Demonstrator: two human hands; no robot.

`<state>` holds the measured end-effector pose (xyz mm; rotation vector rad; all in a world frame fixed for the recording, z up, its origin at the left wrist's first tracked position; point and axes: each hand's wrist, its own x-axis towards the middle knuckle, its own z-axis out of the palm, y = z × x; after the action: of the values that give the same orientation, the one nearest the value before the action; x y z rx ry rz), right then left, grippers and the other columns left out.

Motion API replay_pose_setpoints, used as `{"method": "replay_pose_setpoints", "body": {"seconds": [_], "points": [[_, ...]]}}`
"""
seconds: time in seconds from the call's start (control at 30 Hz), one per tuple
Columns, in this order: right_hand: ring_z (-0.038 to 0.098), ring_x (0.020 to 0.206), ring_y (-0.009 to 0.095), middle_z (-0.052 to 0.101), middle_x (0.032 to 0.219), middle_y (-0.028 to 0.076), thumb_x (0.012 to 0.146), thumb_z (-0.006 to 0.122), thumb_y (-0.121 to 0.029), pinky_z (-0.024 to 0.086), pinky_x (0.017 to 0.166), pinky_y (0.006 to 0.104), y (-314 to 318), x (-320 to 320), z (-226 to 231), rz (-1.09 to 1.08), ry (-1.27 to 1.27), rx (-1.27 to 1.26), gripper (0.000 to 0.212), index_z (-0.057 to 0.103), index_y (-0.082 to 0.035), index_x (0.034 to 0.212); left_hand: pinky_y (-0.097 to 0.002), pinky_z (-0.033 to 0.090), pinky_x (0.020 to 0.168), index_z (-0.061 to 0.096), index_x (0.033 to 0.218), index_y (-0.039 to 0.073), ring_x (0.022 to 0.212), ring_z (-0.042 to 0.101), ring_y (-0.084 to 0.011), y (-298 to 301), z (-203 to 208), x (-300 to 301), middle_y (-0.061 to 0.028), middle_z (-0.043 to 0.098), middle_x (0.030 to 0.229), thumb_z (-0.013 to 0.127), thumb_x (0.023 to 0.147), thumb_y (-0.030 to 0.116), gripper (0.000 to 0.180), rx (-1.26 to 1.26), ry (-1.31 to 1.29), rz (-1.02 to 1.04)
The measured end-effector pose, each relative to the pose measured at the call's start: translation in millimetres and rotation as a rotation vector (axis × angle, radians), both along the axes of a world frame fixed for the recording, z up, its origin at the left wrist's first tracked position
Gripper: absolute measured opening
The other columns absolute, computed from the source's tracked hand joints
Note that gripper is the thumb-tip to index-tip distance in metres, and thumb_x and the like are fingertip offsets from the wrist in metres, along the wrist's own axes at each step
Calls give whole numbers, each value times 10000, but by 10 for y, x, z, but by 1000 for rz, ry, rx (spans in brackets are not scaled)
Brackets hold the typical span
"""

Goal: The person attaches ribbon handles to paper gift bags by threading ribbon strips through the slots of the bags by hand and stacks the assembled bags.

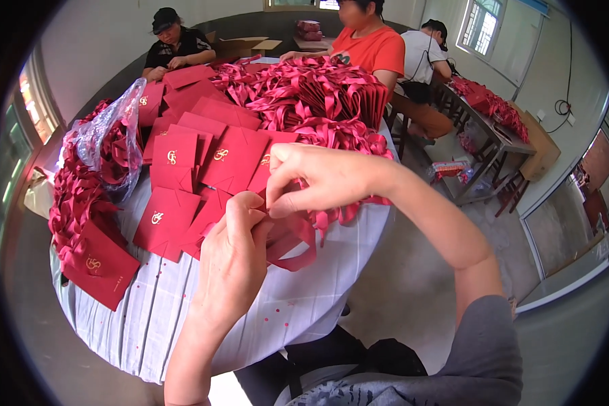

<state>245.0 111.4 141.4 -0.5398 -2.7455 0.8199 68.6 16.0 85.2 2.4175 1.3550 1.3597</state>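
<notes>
Over the near part of the table, my left hand (230,260) is closed in a pinch on a red ribbon (296,256). The ribbon hangs in a loop to the right of the fingers. My right hand (321,177) reaches in from the right with its fingers bent down, pinching at the same ribbon; the fingertips of both hands almost meet. What exactly lies between them is partly hidden. Just beyond and left of my hands, flat red paper bags (171,157) with gold emblems overlap in a loose spread. One red bag (162,220) lies close to my left hand.
A big heap of ribbon-handled red bags (318,91) covers the table's far right. At the left edge sit more bags (98,264) and a clear plastic bag (122,135). White cloth (250,345) covers the round table. Several people work around; another bench (494,135) stands right.
</notes>
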Motion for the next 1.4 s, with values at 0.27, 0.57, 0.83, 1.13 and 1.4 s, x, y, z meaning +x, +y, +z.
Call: {"method": "replay_pose_setpoints", "body": {"seconds": [0.27,0.57,0.83,1.13,1.4], "points": [[451,578,73,531,596,-18,827,643,-191,370,570,253,360,-126,15,214,-259,-388,194,674,1,826,-387,478,594,472,982,6,690,615,-331,-34,69,106,-161,604,767,593,805,-52,222,-4,98,-56],[503,839,152,537,774,37,797,679,-187,407,727,296,302,-16,-31,85,-222,-159,169,674,-38,878,-375,472,596,533,935,11,671,610,-324,-29,73,96,-150,596,737,589,806,-39,149,-75,139,-31],[572,795,80,620,910,26,918,592,-177,471,757,226,440,124,-245,-93,568,-671,155,611,-28,954,-393,456,563,513,913,24,628,591,-326,-16,34,114,-143,584,684,612,794,3,156,-26,97,-9],[539,900,55,617,941,-3,893,641,-231,434,852,225,92,161,-597,-77,473,-800,242,668,-6,978,-369,480,578,513,927,-2,670,627,-309,-8,28,118,-152,618,754,584,804,-47,149,-39,133,-16],[603,810,84,666,887,35,892,623,-136,485,734,236,169,29,-602,-123,832,-776,142,673,-21,959,-385,479,586,514,927,-7,685,617,-333,-7,63,130,-160,622,759,590,793,-41,157,-40,139,-20]]}}
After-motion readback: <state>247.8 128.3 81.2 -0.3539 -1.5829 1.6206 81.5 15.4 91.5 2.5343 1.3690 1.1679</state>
